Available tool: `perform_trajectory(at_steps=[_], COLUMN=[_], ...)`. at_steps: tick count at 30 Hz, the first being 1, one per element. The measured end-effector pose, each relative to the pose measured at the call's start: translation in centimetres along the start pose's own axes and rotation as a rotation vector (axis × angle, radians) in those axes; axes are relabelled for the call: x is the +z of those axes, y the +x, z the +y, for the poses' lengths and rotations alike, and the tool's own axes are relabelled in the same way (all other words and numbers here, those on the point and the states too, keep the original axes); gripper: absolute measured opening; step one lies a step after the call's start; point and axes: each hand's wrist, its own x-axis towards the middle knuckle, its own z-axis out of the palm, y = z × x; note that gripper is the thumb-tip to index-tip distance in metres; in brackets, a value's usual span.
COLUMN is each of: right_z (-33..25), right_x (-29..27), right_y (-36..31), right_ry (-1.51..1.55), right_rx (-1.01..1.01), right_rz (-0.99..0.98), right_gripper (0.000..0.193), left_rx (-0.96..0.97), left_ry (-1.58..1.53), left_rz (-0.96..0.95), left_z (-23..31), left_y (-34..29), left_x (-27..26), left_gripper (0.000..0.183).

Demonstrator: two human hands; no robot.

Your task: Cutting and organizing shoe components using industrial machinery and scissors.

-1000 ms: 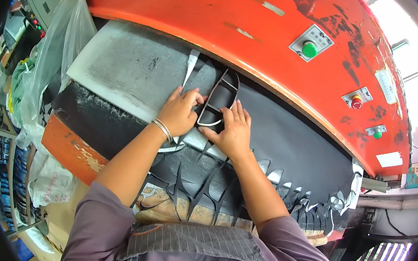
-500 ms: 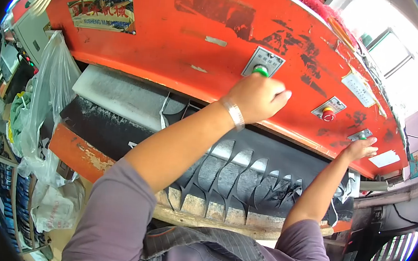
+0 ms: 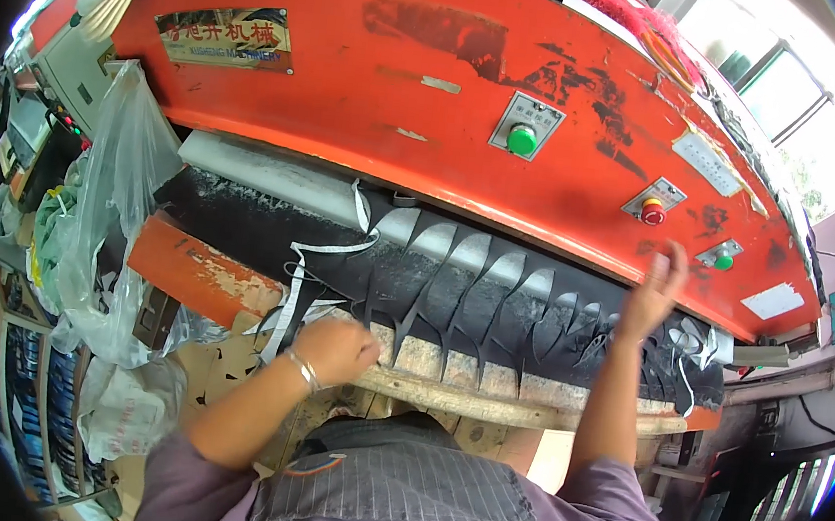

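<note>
A black sheet (image 3: 240, 223) with curved cut-outs lies on the worn bed of an orange-red press (image 3: 336, 62). Along its front, pointed black strips cross a pale board (image 3: 438, 361). My left hand (image 3: 333, 351) is closed at the sheet's near left edge, beside loose white scrap strips (image 3: 283, 323); whatever its fingers hold is hidden. Above the right part of the sheet, my right hand (image 3: 654, 291) is raised with fingers stretched, touching nothing visible. A green button (image 3: 523, 140) sits mid-panel, a second green button (image 3: 723, 262) farther right, and a red knob (image 3: 652, 212) between them.
A wooden bar (image 3: 514, 410) runs along the bed's front edge. Clear plastic bags (image 3: 105, 220) hang at the left, above a white sack (image 3: 132, 409). A rack of dark blue items (image 3: 19, 383) stands farther left. Scraps (image 3: 697, 338) lie at the bed's right end.
Both hands have come away from the green buttons. My left hand has dropped back to the sheet's near left edge; my right has moved left. More of the bed and white strips now show.
</note>
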Motion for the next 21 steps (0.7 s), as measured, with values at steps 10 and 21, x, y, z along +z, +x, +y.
perform_trajectory(at_steps=[10, 21], right_z=[-14.0, -3.1], right_x=[15.1, 21.4], right_y=[-15.8, -12.1], right_ry=[0.376, -0.001], right_rx=[-0.207, -0.342], right_rz=[-0.852, -1.065], right_gripper=[0.033, 0.021], left_rx=[0.059, 0.126], left_ry=[-0.023, 0.166], left_rz=[0.48, 0.517], left_z=[0.8, -1.9], left_y=[-2.2, 9.2], left_x=[4.3, -1.4], left_gripper=[0.018, 0.037])
